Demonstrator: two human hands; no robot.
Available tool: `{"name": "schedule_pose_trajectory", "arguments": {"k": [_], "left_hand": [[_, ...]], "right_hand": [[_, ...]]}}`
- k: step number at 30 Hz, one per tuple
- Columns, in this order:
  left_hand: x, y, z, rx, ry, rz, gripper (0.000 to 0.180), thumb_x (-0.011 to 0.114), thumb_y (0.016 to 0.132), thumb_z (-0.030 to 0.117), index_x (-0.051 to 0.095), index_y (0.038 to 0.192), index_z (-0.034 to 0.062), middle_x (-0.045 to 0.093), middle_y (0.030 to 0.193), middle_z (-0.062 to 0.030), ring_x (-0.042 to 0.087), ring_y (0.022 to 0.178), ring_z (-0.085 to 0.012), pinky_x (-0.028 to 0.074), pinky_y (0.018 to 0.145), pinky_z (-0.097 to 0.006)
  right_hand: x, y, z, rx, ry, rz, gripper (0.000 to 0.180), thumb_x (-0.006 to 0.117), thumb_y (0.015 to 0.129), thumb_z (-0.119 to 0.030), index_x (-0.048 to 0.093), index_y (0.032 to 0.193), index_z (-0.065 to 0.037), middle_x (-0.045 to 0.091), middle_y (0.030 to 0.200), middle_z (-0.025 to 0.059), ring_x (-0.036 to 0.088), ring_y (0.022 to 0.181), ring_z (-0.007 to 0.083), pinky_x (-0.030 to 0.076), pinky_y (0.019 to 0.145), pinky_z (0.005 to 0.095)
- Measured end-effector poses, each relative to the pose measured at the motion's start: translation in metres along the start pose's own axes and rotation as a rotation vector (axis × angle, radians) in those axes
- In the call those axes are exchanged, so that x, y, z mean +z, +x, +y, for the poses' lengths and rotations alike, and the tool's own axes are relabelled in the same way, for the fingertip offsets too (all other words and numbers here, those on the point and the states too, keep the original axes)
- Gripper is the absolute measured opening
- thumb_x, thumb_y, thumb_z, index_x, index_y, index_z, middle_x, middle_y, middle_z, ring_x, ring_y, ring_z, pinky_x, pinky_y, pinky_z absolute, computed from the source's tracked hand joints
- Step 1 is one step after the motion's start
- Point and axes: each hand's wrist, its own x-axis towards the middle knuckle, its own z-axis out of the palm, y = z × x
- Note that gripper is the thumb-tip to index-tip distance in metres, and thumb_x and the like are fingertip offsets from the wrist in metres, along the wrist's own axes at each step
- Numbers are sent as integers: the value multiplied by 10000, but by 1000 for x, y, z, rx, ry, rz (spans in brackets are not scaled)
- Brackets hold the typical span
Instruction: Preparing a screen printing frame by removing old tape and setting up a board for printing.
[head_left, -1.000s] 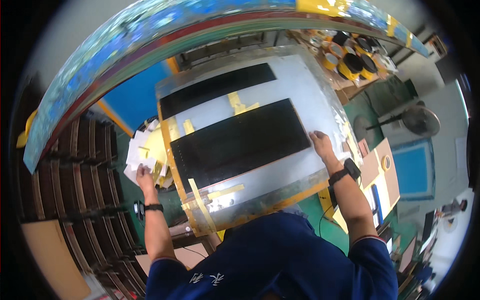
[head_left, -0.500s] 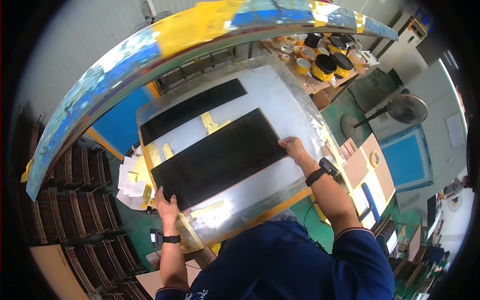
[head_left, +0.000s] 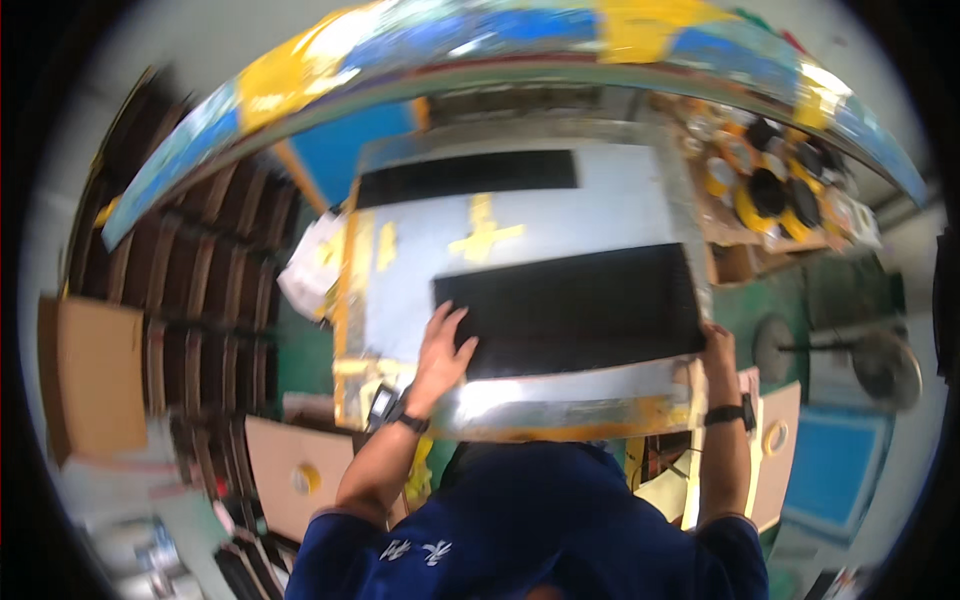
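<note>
A black rectangular panel [head_left: 580, 315] lies slightly slanted over the near right part of a pale, metal-edged table [head_left: 590, 220]. My left hand [head_left: 443, 345] rests at the panel's left end with its fingers spread, the fingertips on its edge. At the near right corner, my right hand [head_left: 718, 350] is closed on the panel's edge; its thumb and fingers are blurred. A longer, narrower black strip [head_left: 470, 175] lies along the far side of the table. Between the two black pieces, yellow tape [head_left: 485, 235] forms a cross on the tabletop.
A long frame edge [head_left: 520, 35] patched with blue and yellow arches over the table's far side. Tubs [head_left: 765, 190] crowd a side table at the right, near a standing fan [head_left: 885, 370]. Dark racks [head_left: 190, 350] stand left. Boards [head_left: 310, 465] flank me.
The panel has shifted right across the table and turned to lie straighter, exposing more of the yellow tape cross. Both hands moved with it. My view has turned too.
</note>
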Motion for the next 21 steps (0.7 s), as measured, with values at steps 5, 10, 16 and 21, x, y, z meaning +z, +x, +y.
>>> {"name": "schedule_pose_trajectory", "arguments": {"k": [5,10,16,21], "left_hand": [[-24,-1,-37,-303,-190,225,411,674,848,104,619,1250,35,621,1250,-233,633,1100,-350,516,927,-388],[-8,-23,-57,-461,-253,212,452,692,840,104,604,1274,14,678,1141,-181,661,1020,-264,533,855,-344],[15,-20,-43,-484,-365,203,488,703,829,151,586,1261,-46,704,1031,-211,681,989,-293,529,865,-364],[14,-45,-44,-506,-457,99,468,697,838,133,588,1256,-47,708,1036,-193,688,930,-245,533,842,-340]], "right_hand": [[-22,15,-7,-103,76,-165,237,640,943,-192,658,958,44,652,860,69,639,762,154,536,630,302],[-23,12,-19,-114,-256,-256,183,644,952,-160,648,914,19,600,678,6,556,564,93,406,473,258],[-31,23,-26,-144,-387,-257,150,695,902,-129,650,889,13,574,594,24,533,482,108,396,442,269],[-39,34,-40,-425,-916,-165,199,772,813,-156,650,809,0,583,582,93,594,540,201,470,533,381]]}}
